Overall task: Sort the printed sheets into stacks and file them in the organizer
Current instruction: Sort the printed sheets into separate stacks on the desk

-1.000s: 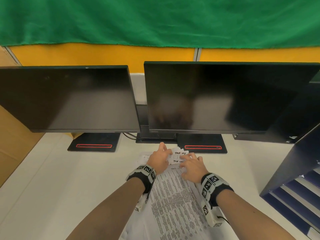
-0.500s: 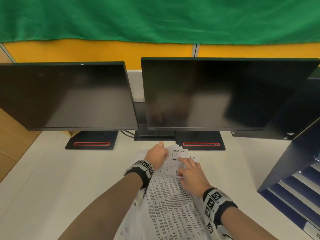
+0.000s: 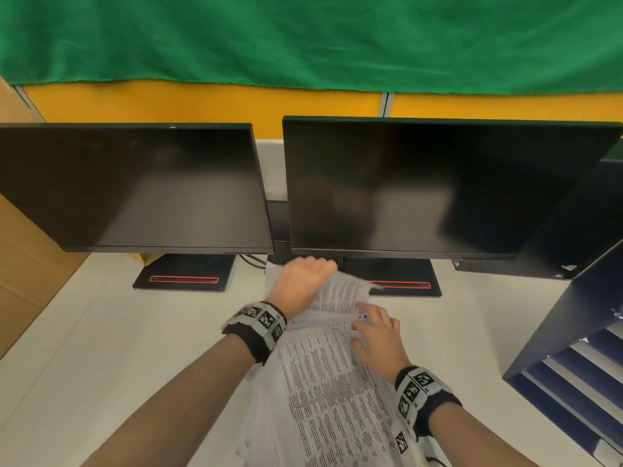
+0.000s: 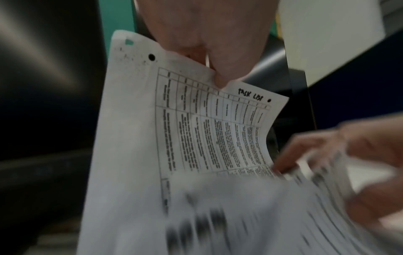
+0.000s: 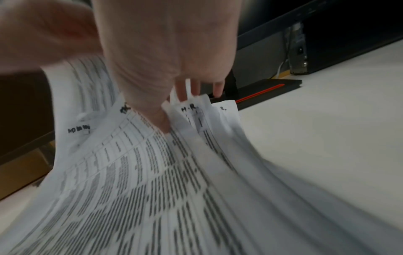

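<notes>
A pile of printed sheets [image 3: 323, 392] with dense tables lies on the white desk in front of me. My left hand [image 3: 303, 279] pinches the far edge of the top sheet [image 4: 209, 131], hand-marked "TASK LIST", and holds it curled up off the pile. My right hand [image 3: 377, 332] rests on the pile's far right corner, its fingers [image 5: 185, 89] spread among the sheet edges [image 5: 202, 110], which bear hand-written marks. The dark blue organizer [image 3: 573, 335] stands at the right, its slanted shelves showing.
Two dark monitors [image 3: 135, 187] [image 3: 421, 187] stand close behind the pile on black bases with red stripes [image 3: 183, 279]. A brown cardboard panel [image 3: 23, 271] lines the left. Bare white desk [image 3: 118, 348] lies to the left of the pile.
My left hand has lifted the far end of the top sheet up and back toward the monitors. My right hand has slid slightly nearer and stays on the pile.
</notes>
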`<state>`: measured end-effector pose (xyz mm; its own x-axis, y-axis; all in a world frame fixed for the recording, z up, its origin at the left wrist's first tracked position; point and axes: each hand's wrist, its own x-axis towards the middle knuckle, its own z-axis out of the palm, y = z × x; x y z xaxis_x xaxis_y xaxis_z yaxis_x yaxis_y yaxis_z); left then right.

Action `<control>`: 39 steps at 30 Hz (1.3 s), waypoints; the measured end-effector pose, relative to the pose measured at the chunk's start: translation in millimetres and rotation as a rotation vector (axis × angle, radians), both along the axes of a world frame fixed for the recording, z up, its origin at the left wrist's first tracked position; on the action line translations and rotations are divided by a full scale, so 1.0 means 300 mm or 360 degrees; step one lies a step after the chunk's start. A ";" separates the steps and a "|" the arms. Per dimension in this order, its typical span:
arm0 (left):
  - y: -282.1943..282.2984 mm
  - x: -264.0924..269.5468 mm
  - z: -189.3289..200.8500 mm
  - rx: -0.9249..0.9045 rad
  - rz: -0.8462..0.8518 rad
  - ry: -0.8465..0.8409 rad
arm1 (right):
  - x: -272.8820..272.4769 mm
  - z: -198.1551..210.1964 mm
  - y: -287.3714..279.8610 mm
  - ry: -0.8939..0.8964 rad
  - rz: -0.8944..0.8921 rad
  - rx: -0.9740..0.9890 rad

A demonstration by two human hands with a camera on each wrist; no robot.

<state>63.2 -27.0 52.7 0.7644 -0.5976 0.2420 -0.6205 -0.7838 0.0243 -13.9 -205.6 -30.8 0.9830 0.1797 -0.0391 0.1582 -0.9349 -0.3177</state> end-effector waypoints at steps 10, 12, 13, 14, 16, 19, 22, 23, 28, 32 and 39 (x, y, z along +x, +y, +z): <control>0.379 0.048 0.527 -0.0994 0.0405 -0.0132 | -0.030 -0.024 -0.086 0.0427 -0.0662 0.1167; 0.424 0.050 0.547 -0.1005 0.0412 0.0123 | -0.030 -0.026 -0.099 0.0572 -0.0744 0.1383; 0.429 0.049 0.540 -0.0959 0.0383 0.0249 | -0.036 -0.015 -0.099 0.0657 -0.0821 0.1569; 0.422 0.047 0.518 -0.0884 0.0340 0.0363 | -0.037 -0.019 -0.102 0.0735 -0.0900 0.1780; 0.367 0.034 0.430 -0.0670 0.0244 0.0554 | -0.039 -0.006 -0.098 0.0894 -0.0977 0.2097; 0.220 -0.004 0.201 -0.0418 0.0136 0.0757 | -0.019 -0.010 -0.092 0.0985 -0.1033 0.2200; 0.084 -0.075 -0.003 -0.0389 0.0225 0.0999 | -0.011 0.026 -0.050 0.0949 -0.0928 0.2263; 0.056 -0.092 -0.051 -0.0400 0.0271 0.1049 | -0.012 0.039 -0.036 0.0940 -0.0881 0.2269; 0.044 -0.101 -0.152 -0.0683 0.0452 0.1126 | 0.004 0.029 -0.008 0.0947 -0.0891 0.2145; 0.124 -0.094 -0.139 -0.0654 0.0373 0.1197 | 0.099 0.008 -0.035 0.0179 -0.0943 0.1152; 0.488 -0.018 -0.089 -0.0292 0.0477 0.1144 | 0.222 -0.002 -0.035 0.0062 -0.0754 0.0739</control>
